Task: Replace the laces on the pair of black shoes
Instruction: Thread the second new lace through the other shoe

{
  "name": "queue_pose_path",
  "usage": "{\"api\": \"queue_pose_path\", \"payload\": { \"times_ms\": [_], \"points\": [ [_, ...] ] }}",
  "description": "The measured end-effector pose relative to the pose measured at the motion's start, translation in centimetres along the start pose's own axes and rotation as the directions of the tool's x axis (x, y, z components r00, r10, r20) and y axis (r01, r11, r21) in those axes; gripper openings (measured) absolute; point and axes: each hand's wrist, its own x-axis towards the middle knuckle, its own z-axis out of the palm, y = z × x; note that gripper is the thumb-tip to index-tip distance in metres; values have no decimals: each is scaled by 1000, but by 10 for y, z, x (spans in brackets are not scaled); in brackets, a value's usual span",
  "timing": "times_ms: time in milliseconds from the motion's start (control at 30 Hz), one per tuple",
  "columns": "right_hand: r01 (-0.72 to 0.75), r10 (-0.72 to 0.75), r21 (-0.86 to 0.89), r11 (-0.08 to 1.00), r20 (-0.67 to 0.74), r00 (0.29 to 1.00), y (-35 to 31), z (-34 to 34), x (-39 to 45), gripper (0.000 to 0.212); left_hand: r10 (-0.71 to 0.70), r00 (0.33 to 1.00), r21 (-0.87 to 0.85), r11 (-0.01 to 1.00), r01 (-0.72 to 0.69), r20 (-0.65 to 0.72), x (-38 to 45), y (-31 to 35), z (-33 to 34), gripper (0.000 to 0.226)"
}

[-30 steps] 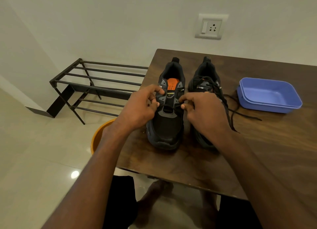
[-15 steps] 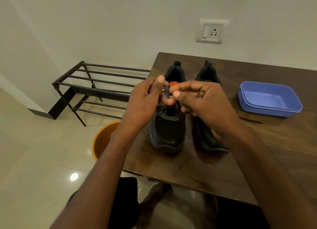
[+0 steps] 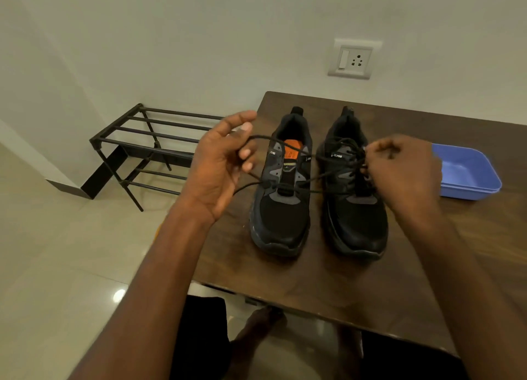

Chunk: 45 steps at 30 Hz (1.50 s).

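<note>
Hands, left [image 3: 219, 166] and right [image 3: 405, 171], each pinch black lace [image 3: 288, 138] ends, pulled apart.

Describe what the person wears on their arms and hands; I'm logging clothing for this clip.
Nothing shows on either: the left hand and right hand are bare, without gloves, rings or a watch, and both forearms are uncovered, with no sleeve in view.

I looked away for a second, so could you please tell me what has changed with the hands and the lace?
Both hands moved apart: the left hand went left, the right hand right, each holding an end of the thin black lace, now drawn through the left black shoe. Both shoes and the blue plastic tub stayed put.
</note>
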Motion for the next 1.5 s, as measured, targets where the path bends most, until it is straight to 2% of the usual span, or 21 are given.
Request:
{"api": "queue_pose_path", "payload": {
  "times_ms": [33, 100, 167, 267, 300, 367, 467, 533, 600, 667, 767, 833, 900, 967, 1067, 1133, 1167, 1233, 1333, 1400, 1500],
  "points": [
    [70, -77, -233, 970, -21, 997, 6, 1, -1, 16, 4, 1000, 39, 999, -4, -19, 1, -2, -1, 32],
    [250, -267, -357, 900, 4, 964, 7, 8, -8, 23, -14, 1000, 123, 992, 15, -10, 2, -8, 2, 33],
    [463, -451, -163, 871, 110, 886, -1, 19, -17, 24, -40, 999, 167, 985, 34, 30, 0, -12, 10, 33],
    [480, -533, 233, 846, 329, 780, -16, 33, -32, 17, -64, 994, 203, 978, 44, 92, -3, -16, 19, 33],
    [455, -524, 265, 850, 344, 779, -17, 35, -34, 10, -71, 992, 213, 976, 48, 103, -3, -16, 20, 33],
    [387, -426, 187, 903, 272, 863, -14, 32, -28, 9, -84, 992, 238, 969, 59, 96, -3, -16, 17, 33],
    [203, -193, -145, 968, 77, 978, -5, 16, -13, 10, -86, 995, 267, 961, 72, 43, 0, -13, 7, 28],
    [195, -182, -312, 930, 71, 981, 0, 10, -9, 7, -77, 997, 283, 956, 72, 5, 1, -14, 4, 26],
    [337, -302, -374, 864, 151, 941, -1, 16, -16, 38, -72, 997, 321, 945, 70, -5, 1, -15, 5, 25],
    [548, -515, -285, 786, 189, 836, -9, 27, -27, 54, -84, 996, 343, 936, 71, 22, 0, -17, 9, 27],
    [625, -612, 33, 780, 248, 751, -14, 43, -36, 34, -94, 993, 357, 932, 65, 65, -1, -19, 13, 32],
    [542, -552, 107, 833, 220, 805, -12, 47, -35, 17, -84, 994, 388, 920, 51, 69, -1, -19, 13, 28],
    [428, -431, 52, 902, 106, 896, -7, 44, -27, 14, -66, 997, 416, 909, 40, 48, 0, -19, 10, 21],
    [337, -337, -31, 941, 7, 941, -3, 36, -19, 17, -47, 999, 419, 907, 40, 8, 1, -19, 6, 17],
    [342, -351, -229, 911, 2, 936, 0, 33, -17, 30, -25, 999, 421, 906, 37, -32, 1, -20, 5, 16],
    [454, -453, -321, 831, 81, 888, -5, 39, -25, 47, -24, 1000, 411, 911, 28, -16, 0, -21, 9, 16],
    [532, -517, -293, 794, 135, 846, -6, 44, -29, 50, -32, 999, 410, 912, 27, 6, -2, -21, 11, 16],
    [613, -589, -157, 774, 175, 789, -10, 51, -32, 36, -43, 998, 425, 905, 20, 43, -2, -22, 15, 17],
    [533, -530, -62, 844, 58, 846, -6, 51, -28, 15, -47, 998, 453, 891, 24, 40, -1, -24, 15, 17],
    [444, -443, -90, 892, 25, 896, -2, 49, -24, 15, -29, 1000, 442, 897, 20, 12, 0, -25, 12, 17],
    [479, -470, -127, 869, 93, 878, 4, 51, -21, 28, 4, 1000, 424, 906, 8, -27, 1, -28, 9, 18]
  ]
}}
